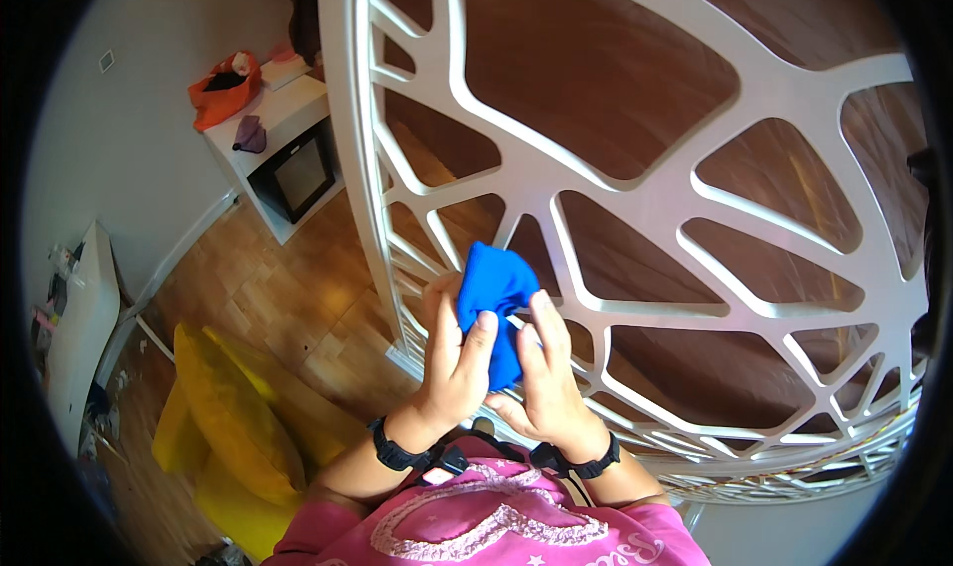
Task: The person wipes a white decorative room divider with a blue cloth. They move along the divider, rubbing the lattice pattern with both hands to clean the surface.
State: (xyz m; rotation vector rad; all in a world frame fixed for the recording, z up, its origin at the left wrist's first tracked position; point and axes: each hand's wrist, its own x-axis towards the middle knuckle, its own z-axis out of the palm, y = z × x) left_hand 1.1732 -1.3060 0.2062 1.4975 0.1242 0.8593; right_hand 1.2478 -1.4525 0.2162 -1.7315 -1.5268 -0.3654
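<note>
A bright blue cloth (495,283), bunched and folded, is held up between my two hands in front of my chest. My left hand (456,350) grips its left side, with the thumb pressed on the front of the folds. Against the cloth's right edge rests my right hand (547,372), its fingers lightly bent; whether it grips or only touches the fabric I cannot tell. Just beyond the hands stands a white lattice partition (640,201) with irregular rounded openings. Dark brown sheeting (588,82) shows through them.
A yellow cushioned seat (231,417) is at lower left on the wood-look floor (298,283). Behind it a white cabinet (290,104) bears an orange bag (223,93) and a small purple cloth item (251,134). A white shelf or table (82,328) with clutter lines the left wall.
</note>
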